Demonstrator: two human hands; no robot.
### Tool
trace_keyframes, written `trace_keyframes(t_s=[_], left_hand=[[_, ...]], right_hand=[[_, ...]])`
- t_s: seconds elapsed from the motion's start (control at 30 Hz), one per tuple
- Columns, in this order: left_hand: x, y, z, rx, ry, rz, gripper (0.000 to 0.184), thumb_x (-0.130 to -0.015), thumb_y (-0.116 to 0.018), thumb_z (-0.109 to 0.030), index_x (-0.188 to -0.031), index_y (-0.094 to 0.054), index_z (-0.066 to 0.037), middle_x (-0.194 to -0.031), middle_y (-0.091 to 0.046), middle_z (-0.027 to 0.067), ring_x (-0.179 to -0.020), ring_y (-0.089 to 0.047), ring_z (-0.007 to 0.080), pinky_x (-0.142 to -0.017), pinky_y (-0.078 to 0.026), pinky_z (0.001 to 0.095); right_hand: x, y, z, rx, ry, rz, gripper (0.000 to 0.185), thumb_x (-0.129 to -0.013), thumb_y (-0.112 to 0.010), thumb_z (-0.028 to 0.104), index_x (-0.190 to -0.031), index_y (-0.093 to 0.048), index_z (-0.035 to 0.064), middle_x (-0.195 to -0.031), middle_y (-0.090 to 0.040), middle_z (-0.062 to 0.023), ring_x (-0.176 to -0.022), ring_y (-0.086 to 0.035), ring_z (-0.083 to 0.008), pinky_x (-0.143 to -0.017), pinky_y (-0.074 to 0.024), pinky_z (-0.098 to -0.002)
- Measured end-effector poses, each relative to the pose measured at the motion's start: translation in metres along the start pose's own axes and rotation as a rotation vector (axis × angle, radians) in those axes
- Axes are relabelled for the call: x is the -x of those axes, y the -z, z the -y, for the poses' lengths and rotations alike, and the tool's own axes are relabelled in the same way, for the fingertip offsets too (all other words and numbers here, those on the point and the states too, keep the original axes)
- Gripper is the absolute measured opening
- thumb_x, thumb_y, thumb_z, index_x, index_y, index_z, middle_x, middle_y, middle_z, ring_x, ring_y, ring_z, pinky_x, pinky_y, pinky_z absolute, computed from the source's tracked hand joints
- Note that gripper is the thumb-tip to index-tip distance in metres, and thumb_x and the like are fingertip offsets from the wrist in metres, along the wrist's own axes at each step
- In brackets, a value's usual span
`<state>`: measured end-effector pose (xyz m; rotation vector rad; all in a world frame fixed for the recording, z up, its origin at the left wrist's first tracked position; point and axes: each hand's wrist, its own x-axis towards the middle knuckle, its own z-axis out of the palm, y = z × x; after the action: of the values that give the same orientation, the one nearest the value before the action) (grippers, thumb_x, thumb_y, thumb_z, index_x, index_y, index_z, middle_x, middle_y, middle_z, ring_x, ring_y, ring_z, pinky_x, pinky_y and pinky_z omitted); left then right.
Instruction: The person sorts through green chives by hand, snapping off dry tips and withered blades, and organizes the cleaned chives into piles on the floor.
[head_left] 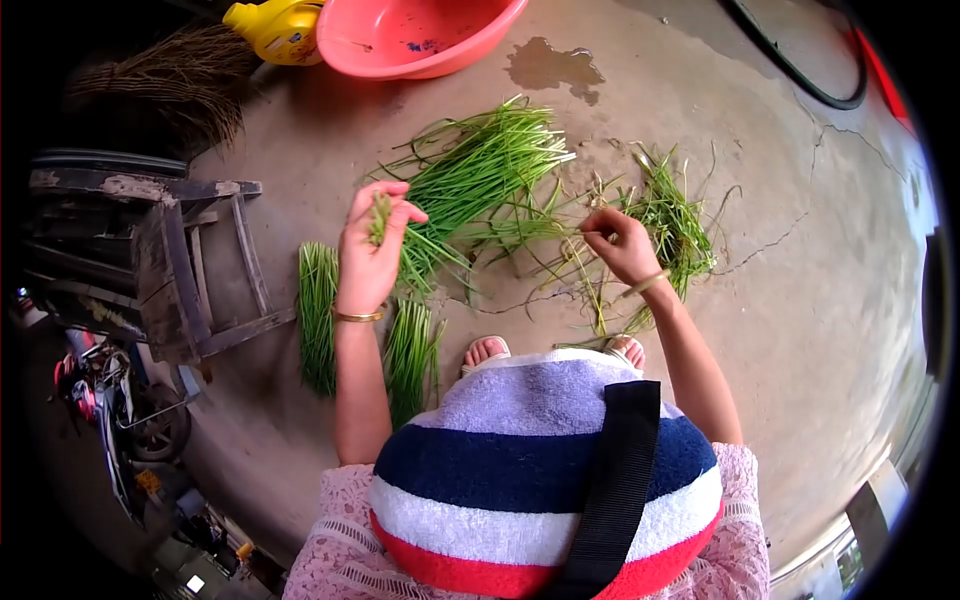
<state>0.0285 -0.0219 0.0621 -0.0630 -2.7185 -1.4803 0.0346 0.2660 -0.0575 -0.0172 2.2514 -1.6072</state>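
Observation:
My left hand (370,245) is closed around a small bunch of green chives, their pale cut ends showing at the fingers and the leaves hanging down to the right. Just beyond it lies a large loose heap of chives (490,165) on the concrete floor. My right hand (622,245) is pinched, thumb against fingers; anything between them is too small to make out. It hovers at the left edge of a tangled pile of trimmed leaves (680,215). Below my left hand, two neat bundles of chives, one at the left (318,320) and one nearer my feet (410,350), lie side by side.
A pink basin (420,68) and a yellow jug (280,30) stand at the far side, near a twig broom (175,80). A worn wooden stool (190,260) is on the left. Beyond it stands a motorcycle (130,420). A black hose (800,80) curves at far right.

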Motion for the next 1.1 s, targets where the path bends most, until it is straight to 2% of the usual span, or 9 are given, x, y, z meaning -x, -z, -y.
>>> trace_keyframes(t_s=[0.03,0.13,0.2,0.27,0.53,0.73,0.8,0.93,1.1], left_hand=[[0.0,-0.004,0.0,0.026,0.02,0.039,0.021,-0.087,-0.05,-0.015,-0.077,-0.06,-0.001,-0.089,-0.055,0.0059,-0.087,-0.053,0.0148,-0.076,-0.042,0.0265],[0.002,-0.015,-0.004,0.082,0.025,0.093,0.017,-0.087,-0.05,-0.013,-0.08,-0.06,-0.001,-0.082,-0.056,0.0046,-0.079,-0.055,0.0137,-0.071,-0.044,0.0243],[0.005,-0.022,-0.01,0.127,0.245,0.172,0.014,-0.086,-0.052,-0.012,-0.081,-0.06,-0.001,-0.076,-0.056,0.0034,-0.072,-0.056,0.0125,-0.066,-0.045,0.0227],[0.004,-0.036,-0.014,0.038,0.054,0.142,0.007,-0.081,-0.058,-0.009,-0.082,-0.061,-0.002,-0.071,-0.057,0.0036,-0.064,-0.055,0.0098,-0.06,-0.044,0.0209],[0.003,-0.094,-0.033,0.039,-0.107,0.277,0.023,-0.065,-0.072,-0.006,-0.086,-0.062,-0.001,-0.081,-0.061,0.005,-0.068,-0.057,0.0115,-0.058,-0.045,0.0222],[0.005,-0.105,-0.024,-0.067,-0.13,0.243,0.017,-0.065,-0.07,-0.006,-0.08,-0.064,-0.002,-0.073,-0.061,0.0079,-0.064,-0.059,0.0188,-0.056,-0.045,0.0262],[0.006,-0.104,-0.024,-0.072,-0.129,0.25,0.015,-0.066,-0.07,-0.006,-0.079,-0.064,-0.002,-0.072,-0.06,0.008,-0.063,-0.059,0.0188,-0.056,-0.045,0.0259],[0.004,-0.098,-0.022,-0.107,-0.121,0.234,0.015,-0.066,-0.07,-0.006,-0.078,-0.063,0.0,-0.071,-0.06,0.0085,-0.062,-0.058,0.019,-0.056,-0.045,0.026],[-0.002,-0.093,-0.028,-0.097,-0.152,0.172,0.013,-0.068,-0.069,-0.005,-0.076,-0.061,0.002,-0.071,-0.059,0.0101,-0.063,-0.058,0.0197,-0.057,-0.045,0.026]], right_hand=[[0.005,0.007,0.0,-0.073,-0.024,0.003,0.011,-0.073,-0.059,0.008,-0.08,-0.059,0.0009,-0.071,-0.059,-0.0026,-0.063,-0.05,-0.0078,-0.061,-0.0421,-0.0218],[0.022,0.028,0.004,-0.463,-0.212,-0.02,0.009,-0.077,-0.06,0.011,-0.082,-0.058,0.0028,-0.07,-0.056,0.0013,-0.062,-0.048,-0.0044,-0.054,-0.0381,-0.0183],[0.029,0.041,0.007,-0.627,-0.199,-0.064,0.009,-0.078,-0.061,0.012,-0.082,-0.058,0.0045,-0.071,-0.056,0.0031,-0.056,-0.042,-0.0004,-0.047,-0.0302,-0.0147],[0.032,0.047,0.013,-0.673,-0.169,-0.089,0.01,-0.079,-0.061,0.013,-0.082,-0.059,0.0039,-0.071,-0.057,0.0024,-0.056,-0.043,-0.0011,-0.048,-0.0311,-0.0146],[0.022,0.026,0.05,-0.752,-0.142,-0.018,0.013,-0.081,-0.06,0.015,-0.084,-0.057,0.0029,-0.073,-0.063,-0.0054,-0.054,-0.048,-0.0025,-0.044,-0.0338,-0.0142],[0.02,0.015,0.066,-0.552,-0.164,0.067,0.018,-0.078,-0.063,0.011,-0.094,-0.057,0.0032,-0.073,-0.059,-0.0006,-0.058,-0.049,-0.0024,-0.046,-0.0362,-0.0149],[0.019,0.009,0.069,-0.512,-0.163,0.08,0.014,-0.074,-0.065,0.004,-0.087,-0.06,0.001,-0.073,-0.06,-0.0003,-0.061,-0.053,-0.0044,-0.052,-0.0416,-0.0164],[0.014,0.012,0.064,-0.607,-0.217,-0.066,0.006,-0.074,-0.063,0.005,-0.079,-0.061,0.0023,-0.065,-0.059,-0.0001,-0.048,-0.044,-0.0014,-0.04,-0.03,-0.0147],[0.013,0.02,0.062,-0.699,-0.197,-0.102,0.005,-0.076,-0.062,0.005,-0.079,-0.06,0.0017,-0.066,-0.058,-0.003,-0.047,-0.042,-0.0027,-0.039,-0.0281,-0.0152]])
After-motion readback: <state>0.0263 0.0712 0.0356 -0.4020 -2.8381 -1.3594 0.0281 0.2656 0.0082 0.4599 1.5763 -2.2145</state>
